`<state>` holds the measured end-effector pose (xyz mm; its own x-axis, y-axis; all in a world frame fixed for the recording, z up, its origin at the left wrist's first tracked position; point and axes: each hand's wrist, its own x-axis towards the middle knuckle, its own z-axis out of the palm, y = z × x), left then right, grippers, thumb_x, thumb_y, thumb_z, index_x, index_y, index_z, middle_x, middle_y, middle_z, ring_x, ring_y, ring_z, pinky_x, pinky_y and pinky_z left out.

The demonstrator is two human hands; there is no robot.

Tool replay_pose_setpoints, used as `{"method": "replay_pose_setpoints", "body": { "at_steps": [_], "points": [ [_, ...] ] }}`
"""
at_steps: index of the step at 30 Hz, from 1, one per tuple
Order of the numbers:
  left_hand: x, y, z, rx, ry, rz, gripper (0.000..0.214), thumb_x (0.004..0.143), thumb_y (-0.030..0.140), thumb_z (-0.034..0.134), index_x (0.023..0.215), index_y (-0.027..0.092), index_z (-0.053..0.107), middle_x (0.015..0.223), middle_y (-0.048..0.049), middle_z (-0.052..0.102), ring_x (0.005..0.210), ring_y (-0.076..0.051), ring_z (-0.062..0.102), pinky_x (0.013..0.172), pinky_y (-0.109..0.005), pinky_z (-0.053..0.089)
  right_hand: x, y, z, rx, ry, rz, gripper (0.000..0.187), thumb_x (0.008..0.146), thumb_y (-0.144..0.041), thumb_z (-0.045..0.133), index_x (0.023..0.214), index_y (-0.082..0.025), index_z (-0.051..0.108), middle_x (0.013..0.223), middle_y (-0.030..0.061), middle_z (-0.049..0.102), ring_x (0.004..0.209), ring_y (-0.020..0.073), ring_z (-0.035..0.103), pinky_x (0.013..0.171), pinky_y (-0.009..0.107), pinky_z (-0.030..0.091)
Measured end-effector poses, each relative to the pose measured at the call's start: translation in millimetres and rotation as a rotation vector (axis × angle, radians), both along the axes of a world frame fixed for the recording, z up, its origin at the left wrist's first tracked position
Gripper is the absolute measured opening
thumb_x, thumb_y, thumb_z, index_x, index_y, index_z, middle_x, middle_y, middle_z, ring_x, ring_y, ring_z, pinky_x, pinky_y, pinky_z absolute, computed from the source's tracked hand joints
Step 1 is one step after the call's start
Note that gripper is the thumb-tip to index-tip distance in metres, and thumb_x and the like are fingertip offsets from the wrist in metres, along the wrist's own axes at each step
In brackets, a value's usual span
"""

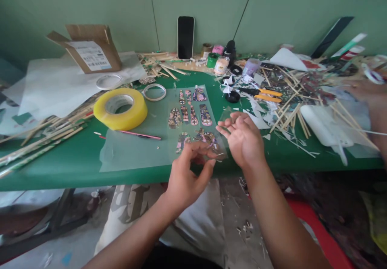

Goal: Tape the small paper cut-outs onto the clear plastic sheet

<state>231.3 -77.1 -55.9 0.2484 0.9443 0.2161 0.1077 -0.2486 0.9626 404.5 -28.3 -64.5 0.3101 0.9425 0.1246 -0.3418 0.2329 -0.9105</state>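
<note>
Near the table's front edge, my left hand (192,172) has its thumb and fingers closed on a thin piece of clear film (222,155) that catches the light. My right hand (245,140) is turned partly palm up just beside it, fingers curled, with see-through film at its fingertips. Whether both hands hold one piece, I cannot tell. Below and behind them, a translucent sheet (136,156) carries several small patterned cutouts (205,115) in rows; my left hand partly covers the lowest row. A pink pencil-like stick (140,135) lies on the sheet's left part.
A big yellow tape roll (139,110) and a thin tape ring (155,92) are left. Bamboo sticks (65,132) lie farther left, by a cardboard box (90,55). A phone (185,37) leans behind. Paint jars (221,65), orange-handled pliers (268,96) and a white glue gun (323,126) are right.
</note>
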Motion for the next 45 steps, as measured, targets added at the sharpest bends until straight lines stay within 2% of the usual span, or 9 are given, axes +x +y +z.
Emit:
{"method": "replay_pose_setpoints", "body": {
  "at_steps": [4, 9, 16, 20, 25, 29, 33, 37, 45],
  "points": [
    [-13.7, 12.7, 2.0, -0.054, -0.032, -0.074, 0.029, 0.089, 0.026, 0.060, 0.115, 0.022, 0.049, 0.089, -0.0035, 0.072, 0.075, -0.015, 0.062, 0.074, -0.028, 0.048, -21.8, -6.3, -8.5, -0.006, 0.055, -0.150, 0.032, 0.072, -0.050, 0.073, 0.087, -0.024, 0.060, 0.069, -0.0054, 0.058, 0.080, 0.0162, 0.065, 0.095, 0.043, 0.046],
    [-37.4, 30.7, 4.6, -0.197, -0.082, -0.138, 0.032, 0.091, 0.037, 0.058, 0.116, 0.020, 0.048, 0.081, -0.0021, 0.069, 0.070, -0.013, 0.060, 0.066, -0.025, 0.047, -43.0, -15.7, -12.6, -0.002, 0.059, -0.290, 0.029, 0.071, -0.046, 0.072, 0.084, -0.022, 0.063, 0.067, -0.0041, 0.060, 0.078, 0.0184, 0.067, 0.087, 0.041, 0.049],
    [-80.0, 60.7, 14.9, -0.269, -0.109, -0.097, 0.035, 0.082, 0.037, 0.068, 0.106, 0.019, 0.050, 0.076, -0.0010, 0.069, 0.064, -0.012, 0.058, 0.061, -0.023, 0.044, -80.6, -24.0, -14.6, 0.087, 0.034, -0.422, 0.019, 0.074, -0.038, 0.073, 0.080, -0.022, 0.066, 0.065, -0.0033, 0.063, 0.073, 0.0172, 0.068, 0.081, 0.038, 0.052],
    [-84.5, 50.1, 20.0, -0.247, -0.051, -0.010, 0.036, 0.076, 0.030, 0.074, 0.101, 0.019, 0.052, 0.073, 0.0009, 0.069, 0.061, -0.011, 0.057, 0.059, -0.022, 0.044, -90.6, -26.6, -9.0, 0.137, -0.063, -0.505, 0.015, 0.075, -0.032, 0.076, 0.080, -0.022, 0.067, 0.067, -0.0036, 0.064, 0.070, 0.0155, 0.066, 0.076, 0.036, 0.054],
    [-50.7, 3.5, 18.7, -0.379, -0.262, 0.165, 0.034, 0.072, 0.025, 0.077, 0.091, 0.021, 0.049, 0.064, 0.0045, 0.064, 0.055, -0.009, 0.054, 0.054, -0.020, 0.043, -59.4, -27.2, 6.7, 0.221, -0.241, -0.359, 0.013, 0.078, -0.033, 0.074, 0.081, -0.022, 0.067, 0.065, -0.0039, 0.062, 0.065, 0.0145, 0.063, 0.071, 0.035, 0.055],
    [-24.5, -24.9, 6.8, -0.538, -0.453, 0.109, 0.031, 0.074, 0.031, 0.076, 0.084, 0.021, 0.047, 0.084, -0.0013, 0.070, 0.054, -0.008, 0.057, 0.052, -0.022, 0.047, -22.8, -13.1, 9.0, 0.180, -0.357, -0.169, 0.022, 0.077, -0.041, 0.075, 0.077, -0.022, 0.065, 0.064, -0.0037, 0.062, 0.060, 0.0131, 0.060, 0.063, 0.031, 0.051],
    [-14.7, -33.2, -1.1, -0.673, -0.534, 0.044, 0.034, 0.072, 0.032, 0.078, 0.084, 0.019, 0.049, 0.105, -0.0085, 0.073, 0.056, -0.010, 0.065, 0.050, -0.022, 0.047, -3.9, 7.9, -0.2, 0.103, -0.435, -0.024, 0.024, 0.078, -0.044, 0.074, 0.078, -0.021, 0.066, 0.065, -0.0034, 0.062, 0.061, 0.0121, 0.058, 0.062, 0.028, 0.047],
    [-12.5, -38.3, -1.7, -0.794, -0.575, 0.013, 0.033, 0.071, 0.032, 0.078, 0.084, 0.018, 0.051, 0.116, -0.0116, 0.071, 0.059, -0.013, 0.068, 0.049, -0.022, 0.049, -3.9, 18.3, -3.5, 0.077, -0.540, 0.090, 0.021, 0.080, -0.042, 0.072, 0.079, -0.021, 0.068, 0.066, -0.0030, 0.064, 0.061, 0.0111, 0.057, 0.061, 0.026, 0.045],
    [-13.1, -45.7, -5.9, -0.898, -0.623, 0.069, 0.027, 0.073, 0.026, 0.075, 0.081, 0.018, 0.051, 0.121, -0.0114, 0.069, 0.066, -0.013, 0.068, 0.050, -0.021, 0.050, -5.4, 16.7, -2.1, 0.057, -0.692, 0.105, 0.017, 0.077, -0.037, 0.072, 0.075, -0.020, 0.069, 0.068, -0.0012, 0.067, 0.060, 0.0115, 0.057, 0.058, 0.025, 0.045]
  ]
}}
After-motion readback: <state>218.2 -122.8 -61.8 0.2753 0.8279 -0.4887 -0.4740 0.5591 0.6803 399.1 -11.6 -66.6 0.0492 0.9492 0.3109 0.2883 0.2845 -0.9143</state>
